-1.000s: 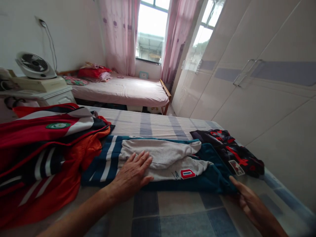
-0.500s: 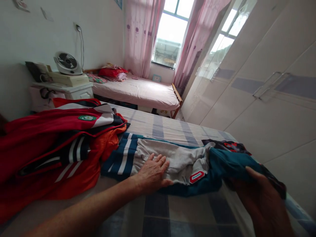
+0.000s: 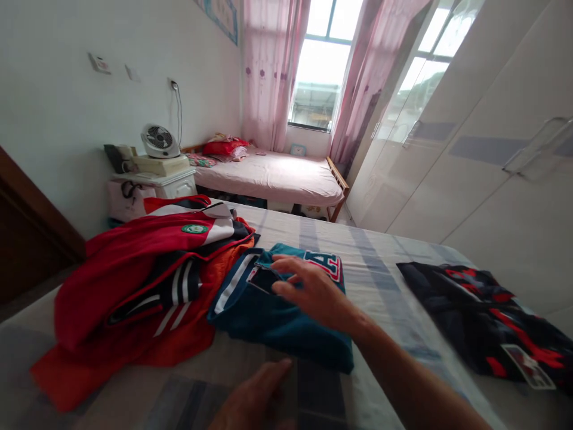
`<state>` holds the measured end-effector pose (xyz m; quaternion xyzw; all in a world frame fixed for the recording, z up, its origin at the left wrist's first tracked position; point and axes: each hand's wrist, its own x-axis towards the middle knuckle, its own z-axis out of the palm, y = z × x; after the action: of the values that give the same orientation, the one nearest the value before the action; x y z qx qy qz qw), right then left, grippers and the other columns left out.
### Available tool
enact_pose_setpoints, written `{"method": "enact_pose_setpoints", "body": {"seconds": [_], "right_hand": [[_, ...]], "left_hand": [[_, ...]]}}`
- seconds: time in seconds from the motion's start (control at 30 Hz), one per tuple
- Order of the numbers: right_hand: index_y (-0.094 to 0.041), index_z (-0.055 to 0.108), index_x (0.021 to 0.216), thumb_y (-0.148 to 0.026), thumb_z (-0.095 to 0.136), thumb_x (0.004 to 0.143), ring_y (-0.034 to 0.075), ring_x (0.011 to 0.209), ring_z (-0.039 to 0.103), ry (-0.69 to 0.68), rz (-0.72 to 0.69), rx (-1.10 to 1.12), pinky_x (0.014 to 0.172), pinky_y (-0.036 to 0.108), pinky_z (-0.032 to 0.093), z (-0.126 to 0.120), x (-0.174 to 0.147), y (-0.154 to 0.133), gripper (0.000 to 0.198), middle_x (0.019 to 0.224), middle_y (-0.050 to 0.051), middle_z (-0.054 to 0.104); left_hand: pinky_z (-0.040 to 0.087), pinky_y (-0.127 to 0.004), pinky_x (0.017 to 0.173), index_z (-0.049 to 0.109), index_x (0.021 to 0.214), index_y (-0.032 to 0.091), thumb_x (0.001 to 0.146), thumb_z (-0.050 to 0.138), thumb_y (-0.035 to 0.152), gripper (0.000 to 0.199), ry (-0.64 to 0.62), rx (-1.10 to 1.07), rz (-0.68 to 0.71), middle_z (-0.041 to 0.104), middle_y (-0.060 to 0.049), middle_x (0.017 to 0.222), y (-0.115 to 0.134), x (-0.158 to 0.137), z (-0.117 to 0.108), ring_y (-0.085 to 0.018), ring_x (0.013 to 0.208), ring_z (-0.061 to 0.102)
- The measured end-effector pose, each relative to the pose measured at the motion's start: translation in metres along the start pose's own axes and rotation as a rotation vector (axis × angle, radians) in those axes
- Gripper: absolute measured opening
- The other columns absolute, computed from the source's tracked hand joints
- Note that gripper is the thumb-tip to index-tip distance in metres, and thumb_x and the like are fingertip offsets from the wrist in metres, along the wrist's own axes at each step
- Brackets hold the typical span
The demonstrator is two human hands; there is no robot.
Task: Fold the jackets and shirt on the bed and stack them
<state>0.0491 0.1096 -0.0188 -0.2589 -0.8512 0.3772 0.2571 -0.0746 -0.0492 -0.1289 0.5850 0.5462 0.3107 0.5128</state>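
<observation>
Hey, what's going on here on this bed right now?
A person is working on a teal garment that lies folded over on a checked bed. Their right hand rests flat on top of it, open. The left hand sits low by the near edge, holding nothing. A red and orange pile of clothes lies to the left, a dark patterned garment to the right.

Bare checked bedsheet (image 3: 376,269) open right of folded teal jersey (image 3: 277,310); heaped red jackets (image 3: 134,280) block its left; dark patterned garment (image 3: 483,322) lies farther right.
</observation>
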Motion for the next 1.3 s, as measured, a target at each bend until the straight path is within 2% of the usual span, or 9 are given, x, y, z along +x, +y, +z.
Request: {"method": "enact_pose_setpoints", "body": {"seconds": [0.1, 0.2, 0.37, 0.53, 0.7, 0.83, 1.07, 1.17, 1.3], "right_hand": [[-0.019, 0.06, 0.112, -0.039, 0.052, 0.085, 0.022, 0.105, 0.059, 0.277, 0.193, -0.235, 0.091, 0.037, 0.046, -0.027, 0.001, 0.045, 0.034, 0.119, 0.01, 0.061], [-0.015, 0.059, 0.117, -0.048, 0.056, 0.081, 0.026, 0.109, 0.057, 0.245, 0.379, -0.4, 0.095, 0.038, 0.042, -0.056, 0.002, 0.087, 0.048, 0.124, 0.015, 0.057], [-0.017, 0.06, 0.116, -0.061, 0.06, 0.073, 0.025, 0.106, 0.058, 0.074, 0.524, -0.154, 0.089, 0.035, 0.046, -0.071, 0.001, 0.125, 0.062, 0.116, 0.01, 0.063], [-0.014, 0.066, 0.09, -0.052, 0.07, 0.065, 0.019, 0.071, 0.063, 0.063, 0.584, 0.231, 0.063, 0.03, 0.05, -0.065, 0.001, 0.125, 0.046, 0.08, 0.005, 0.07], [-0.017, 0.064, 0.092, -0.043, 0.071, 0.068, 0.013, 0.059, 0.062, 0.195, 0.504, 0.553, 0.059, 0.026, 0.051, -0.075, -0.019, 0.087, 0.036, 0.072, 0.001, 0.069], [-0.018, 0.064, 0.095, -0.043, 0.068, 0.071, 0.013, 0.057, 0.062, 0.391, 0.433, 0.691, 0.057, 0.025, 0.049, -0.088, -0.066, 0.063, 0.034, 0.071, 0.001, 0.069], [-0.014, 0.059, 0.107, -0.044, 0.059, 0.073, 0.025, 0.094, 0.064, 0.455, 0.757, 0.08, 0.08, 0.036, 0.05, -0.076, -0.146, 0.094, 0.045, 0.107, 0.013, 0.066], [-0.015, 0.052, 0.122, -0.046, 0.052, 0.079, 0.024, 0.105, 0.06, 0.542, 0.738, -0.048, 0.09, 0.036, 0.046, -0.076, -0.148, 0.105, 0.053, 0.121, 0.014, 0.06], [-0.014, 0.05, 0.127, -0.048, 0.049, 0.082, 0.024, 0.105, 0.06, 0.456, 0.728, -0.103, 0.091, 0.035, 0.044, -0.08, -0.123, 0.114, 0.056, 0.118, 0.014, 0.062]], "left_hand": [[0.049, -0.047, 0.094, 0.058, 0.12, 0.027, 0.065, 0.066, 0.06, 0.065, 0.133, -0.622, -0.226, 0.062, -0.014, 0.123, -0.006, -0.01, 0.004, -0.033, 0.109, 0.06], [0.04, -0.04, 0.106, 0.062, 0.109, 0.024, 0.068, 0.07, 0.05, 0.049, 0.372, -1.019, -0.294, 0.062, -0.011, 0.124, 0.012, -0.01, 0.004, -0.027, 0.12, 0.053], [0.041, -0.036, 0.106, 0.06, 0.106, 0.024, 0.073, 0.07, 0.036, 0.037, 0.548, -1.214, -0.365, 0.063, -0.006, 0.123, 0.031, 0.008, -0.001, -0.022, 0.118, 0.055], [0.052, -0.027, 0.089, 0.057, 0.117, 0.023, 0.079, 0.067, 0.032, 0.04, 0.535, -1.248, -0.46, 0.066, -0.005, 0.118, 0.038, 0.033, -0.01, -0.018, 0.107, 0.063], [0.055, -0.03, 0.076, 0.058, 0.117, 0.022, 0.079, 0.066, 0.025, 0.039, 0.6, -1.126, -0.262, 0.067, -0.006, 0.114, 0.072, 0.058, -0.032, -0.02, 0.095, 0.066], [0.054, -0.035, 0.077, 0.06, 0.112, 0.016, 0.078, 0.063, 0.037, 0.04, 0.447, -0.892, 0.008, 0.067, -0.01, 0.109, 0.083, 0.085, -0.058, -0.023, 0.093, 0.066], [0.042, -0.047, 0.097, 0.047, 0.12, 0.014, 0.074, 0.06, 0.04, 0.055, 0.599, -0.32, -0.06, 0.049, -0.018, 0.131, 0.038, 0.112, -0.059, -0.03, 0.119, 0.051], [0.031, -0.049, 0.107, 0.049, 0.122, 0.018, 0.079, 0.054, 0.043, 0.05, 0.665, 0.031, 0.151, 0.041, -0.013, 0.14, 0.034, 0.092, -0.037, -0.029, 0.131, 0.037], [0.031, -0.047, 0.108, 0.051, 0.123, 0.022, 0.082, 0.05, 0.044, 0.046, 0.53, 0.311, 0.29, 0.043, -0.009, 0.14, 0.042, 0.066, -0.013, -0.027, 0.131, 0.037]]}}
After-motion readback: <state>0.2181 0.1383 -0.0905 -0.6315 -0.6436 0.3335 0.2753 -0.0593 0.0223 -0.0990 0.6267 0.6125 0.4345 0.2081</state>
